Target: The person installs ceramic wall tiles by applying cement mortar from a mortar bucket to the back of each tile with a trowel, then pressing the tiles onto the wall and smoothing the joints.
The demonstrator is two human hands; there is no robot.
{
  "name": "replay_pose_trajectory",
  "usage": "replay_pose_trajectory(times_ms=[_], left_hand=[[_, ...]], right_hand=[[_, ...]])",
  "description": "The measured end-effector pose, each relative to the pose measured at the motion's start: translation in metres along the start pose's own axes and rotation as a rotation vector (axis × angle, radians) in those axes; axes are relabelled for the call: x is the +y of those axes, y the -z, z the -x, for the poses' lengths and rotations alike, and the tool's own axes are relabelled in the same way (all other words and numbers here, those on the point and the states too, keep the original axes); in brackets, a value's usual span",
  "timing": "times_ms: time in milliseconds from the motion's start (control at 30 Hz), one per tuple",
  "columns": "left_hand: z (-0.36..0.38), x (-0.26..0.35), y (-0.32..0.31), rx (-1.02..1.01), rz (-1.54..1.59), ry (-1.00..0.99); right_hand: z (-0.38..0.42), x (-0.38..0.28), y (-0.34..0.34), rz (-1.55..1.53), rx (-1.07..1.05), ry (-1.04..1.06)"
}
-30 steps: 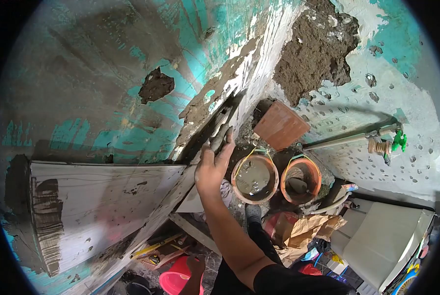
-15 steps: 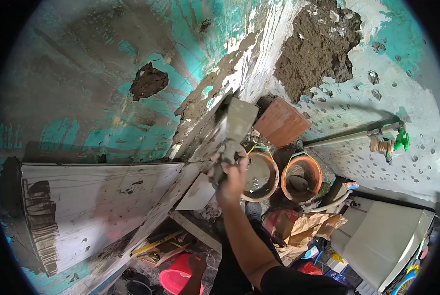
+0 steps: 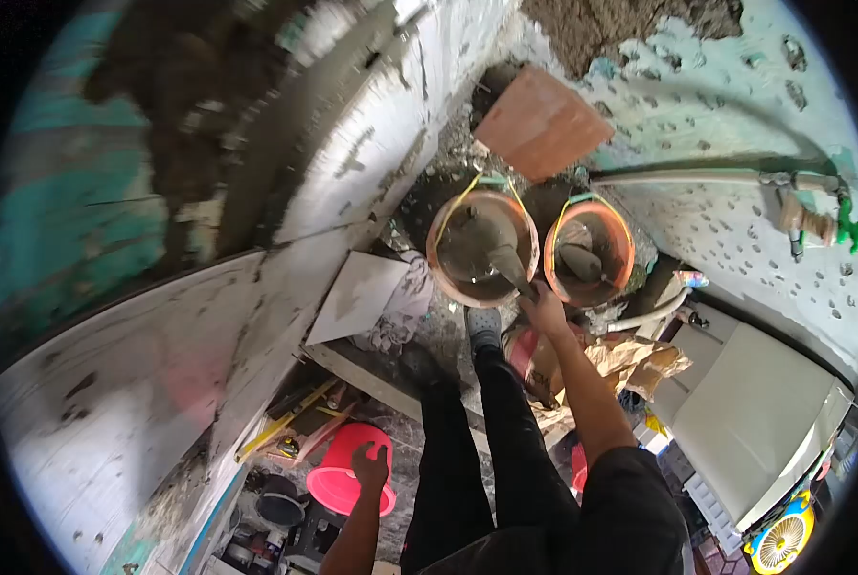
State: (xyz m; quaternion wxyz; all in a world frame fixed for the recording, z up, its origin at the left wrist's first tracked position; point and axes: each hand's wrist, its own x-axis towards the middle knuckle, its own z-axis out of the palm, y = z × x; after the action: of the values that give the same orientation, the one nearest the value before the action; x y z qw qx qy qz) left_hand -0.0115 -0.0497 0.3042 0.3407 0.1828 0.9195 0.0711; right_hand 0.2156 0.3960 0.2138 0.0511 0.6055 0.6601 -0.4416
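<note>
My right hand is closed round the handle end of a mortar-covered trowel. Its blade dips into the left orange bucket, which holds wet grey mortar. Low in the view, my left hand hangs with its fingers apart in front of a pink bucket, holding nothing. Right of the first bucket stands a second orange bucket, with a grey rounded thing inside.
A reddish tile leans in the corner, and a white board lies by the left wall. Crumpled brown paper sits right of my legs. A pipe with a green tap runs along the right wall. Tools lie at lower left.
My right hand has come down from the wall with the trowel, whose blade is now in the left bucket. The view has tilted downward, and more of my left hand and legs shows.
</note>
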Motion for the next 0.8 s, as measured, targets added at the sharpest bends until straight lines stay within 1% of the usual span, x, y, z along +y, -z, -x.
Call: replay_pose_trajectory(times_ms=[33, 67, 100, 133, 167, 233, 333, 433, 467, 533, 567, 633, 700, 733, 800], left_hand=[[0.003, -0.001, 0.001, -0.017, 0.002, 0.028], [0.005, -0.002, 0.0, -0.032, -0.008, 0.039], [0.003, -0.002, -0.002, -0.04, -0.013, 0.045], [0.002, -0.002, -0.003, -0.047, -0.019, 0.053], [0.001, -0.002, -0.001, -0.058, -0.003, 0.073], [-0.003, -0.001, -0.005, -0.073, 0.041, 0.111], [-0.007, -0.005, -0.015, -0.085, 0.027, 0.145], [-0.006, -0.005, -0.023, -0.08, 0.038, 0.064], [-0.004, -0.005, -0.024, -0.076, 0.035, 0.057], [-0.006, -0.004, -0.028, -0.068, 0.028, 0.034], [-0.008, 0.005, -0.025, -0.086, 0.037, 0.069], [-0.012, 0.018, -0.02, -0.126, 0.061, 0.141], [-0.015, 0.007, -0.027, -0.111, 0.032, 0.106], [-0.013, 0.001, -0.03, -0.105, 0.019, 0.092], [-0.013, -0.007, -0.034, -0.111, 0.029, 0.082]], right_hand=[[-0.01, 0.003, -0.005, 0.201, -0.026, 0.003], [-0.026, 0.014, -0.019, 0.392, -0.008, 0.066], [-0.039, 0.019, -0.03, 0.495, 0.001, 0.086], [-0.05, 0.008, -0.032, 0.552, -0.039, 0.047], [-0.066, 0.014, -0.042, 0.655, -0.059, 0.119], [-0.093, 0.017, -0.057, 0.723, -0.11, 0.155], [-0.117, 0.015, -0.092, 0.752, -0.138, 0.156], [-0.125, -0.005, -0.123, 0.76, -0.14, 0.147], [-0.127, -0.011, -0.128, 0.741, -0.166, 0.12], [-0.134, -0.016, -0.132, 0.756, -0.233, 0.149], [-0.139, -0.019, -0.134, 0.764, -0.266, 0.167], [-0.15, -0.019, -0.133, 0.755, -0.207, 0.254], [-0.148, -0.016, -0.133, 0.745, -0.164, 0.329], [-0.145, -0.015, -0.134, 0.748, -0.087, 0.408], [-0.142, -0.018, -0.135, 0.738, -0.073, 0.456]])
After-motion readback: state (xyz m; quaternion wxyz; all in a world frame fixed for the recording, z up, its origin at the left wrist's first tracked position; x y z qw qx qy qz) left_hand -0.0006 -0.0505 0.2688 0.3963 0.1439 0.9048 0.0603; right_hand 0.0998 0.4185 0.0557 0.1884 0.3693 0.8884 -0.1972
